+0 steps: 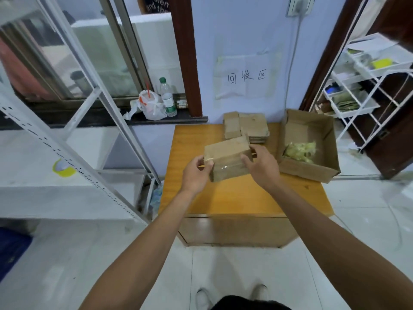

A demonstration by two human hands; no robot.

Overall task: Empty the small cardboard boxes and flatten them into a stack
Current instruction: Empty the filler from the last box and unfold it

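A small closed cardboard box [226, 158], sealed with clear tape, is held just above the orange table [237, 198]. My left hand [196, 173] grips its left end, thumb on top. My right hand [261, 166] grips its right end, fingers curled round the corner. Behind it, a stack of flattened boxes [248, 126] lies against the wall. To the right stands a larger open cardboard box [312, 168] holding a clear bag of yellow-green pieces [300, 149].
A white metal shelf frame [107, 130] stands left of the table, with a tape roll [63, 168] on the white surface. On the window ledge sit a water bottle [167, 97] and a bagged cup [150, 104]. A white rack [366, 90] stands at right.
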